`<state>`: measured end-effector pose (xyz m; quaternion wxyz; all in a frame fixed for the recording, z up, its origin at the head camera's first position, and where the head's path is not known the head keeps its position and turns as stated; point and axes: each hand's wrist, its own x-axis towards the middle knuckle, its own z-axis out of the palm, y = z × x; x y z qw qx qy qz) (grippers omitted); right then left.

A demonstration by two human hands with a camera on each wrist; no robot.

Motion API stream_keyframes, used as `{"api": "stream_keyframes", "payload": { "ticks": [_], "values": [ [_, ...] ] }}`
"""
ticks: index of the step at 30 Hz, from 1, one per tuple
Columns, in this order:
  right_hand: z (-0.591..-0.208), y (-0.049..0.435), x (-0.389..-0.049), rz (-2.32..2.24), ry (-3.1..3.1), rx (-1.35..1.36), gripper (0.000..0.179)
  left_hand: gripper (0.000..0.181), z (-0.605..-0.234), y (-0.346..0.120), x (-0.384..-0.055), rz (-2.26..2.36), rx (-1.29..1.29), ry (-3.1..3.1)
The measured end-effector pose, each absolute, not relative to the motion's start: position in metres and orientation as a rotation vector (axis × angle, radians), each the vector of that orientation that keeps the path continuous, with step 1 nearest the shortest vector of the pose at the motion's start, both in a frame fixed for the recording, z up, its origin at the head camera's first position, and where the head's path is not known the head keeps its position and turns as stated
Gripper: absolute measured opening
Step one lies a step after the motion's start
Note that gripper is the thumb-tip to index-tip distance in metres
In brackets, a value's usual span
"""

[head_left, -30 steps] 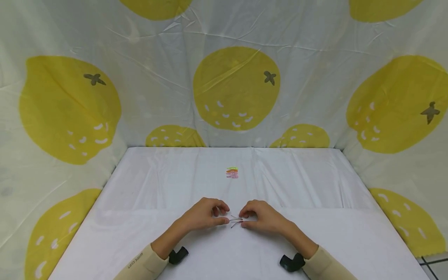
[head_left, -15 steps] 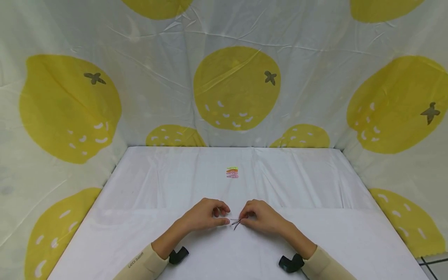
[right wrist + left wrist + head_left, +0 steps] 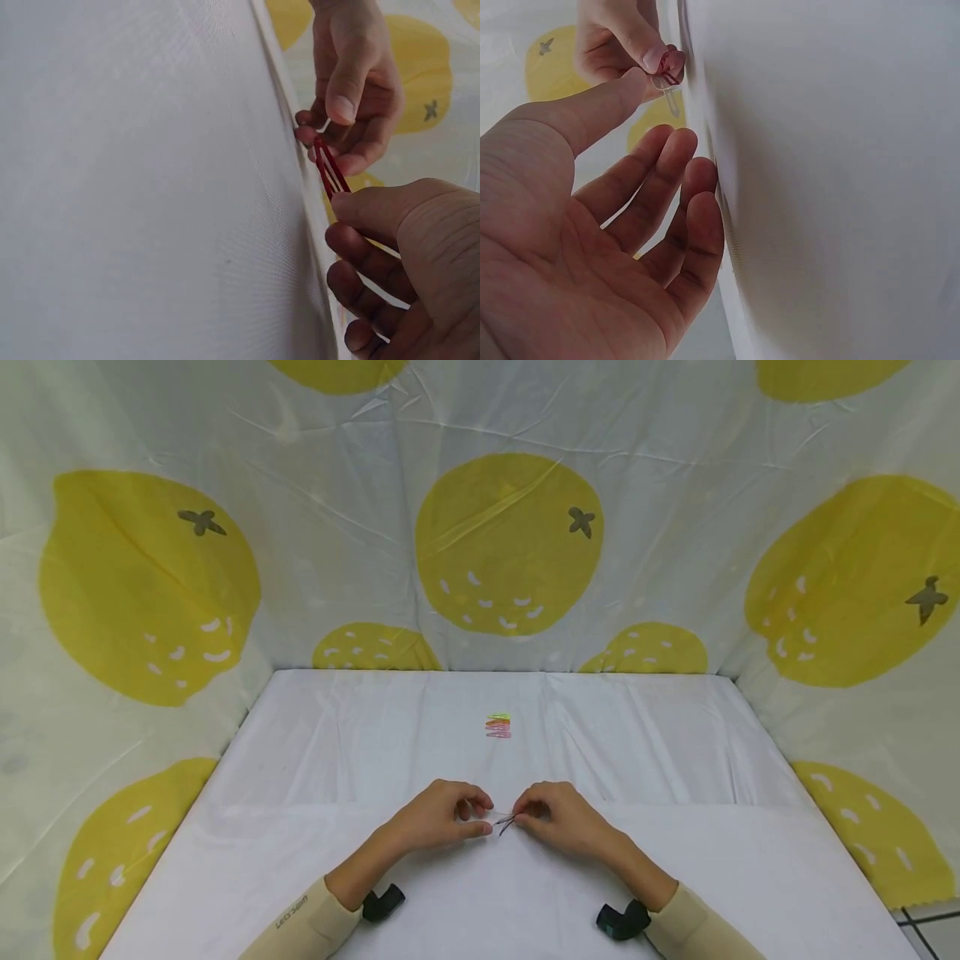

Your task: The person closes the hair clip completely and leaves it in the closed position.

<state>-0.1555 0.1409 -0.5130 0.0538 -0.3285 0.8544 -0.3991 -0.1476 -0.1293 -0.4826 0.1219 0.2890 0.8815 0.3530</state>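
Wearing 2 beige sleeves (image 3: 307, 922) at the near edge, with small dark lettering on the left sleeve. Carrying 2 black cameras (image 3: 382, 904) on the inner sides of the wrists. Holding both forearms over the white counter (image 3: 480, 902), slanting inward toward each other.

Holding the left hand (image 3: 442, 817) half open, with thumb extended and 4 fingers loosely bent, well clear of the palm. Pinching a red clip (image 3: 335, 168) between thumb and fingers of the right hand (image 3: 566, 822), while bending the other right fingers loosely below. Pointing the clip's narrow end across the gap toward the left hand, with a long slit showing down its middle in the right wrist view. Touching the clip with the left thumb or only hovering just beside: impossible to tell.

Showing more clips (image 3: 498, 721) farther off on the counter, lying close together beyond the gap between the hands: pink nearest, then orange, then yellow-green. Seeing at the back a pale curtain (image 3: 337, 527) with big yellow lemons (image 3: 510, 543), wrapping round 3 sides of the counter.
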Motion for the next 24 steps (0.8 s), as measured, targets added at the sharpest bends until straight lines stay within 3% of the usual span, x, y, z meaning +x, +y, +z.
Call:
{"api": "stream_keyframes", "payload": {
  "ticks": [11, 24],
  "values": [
    [-0.511, 0.138, -0.156, -1.28, 2.617, -0.989, 0.006, 0.027, -0.483, -0.129, -0.148, 1.037, 0.85, 2.566],
    [-0.51, 0.135, -0.153, -1.378, 2.612, -0.976, 0.014, 0.018, -0.489, -0.116, -0.147, 1.097, 0.89, 2.518]
  ]
}}
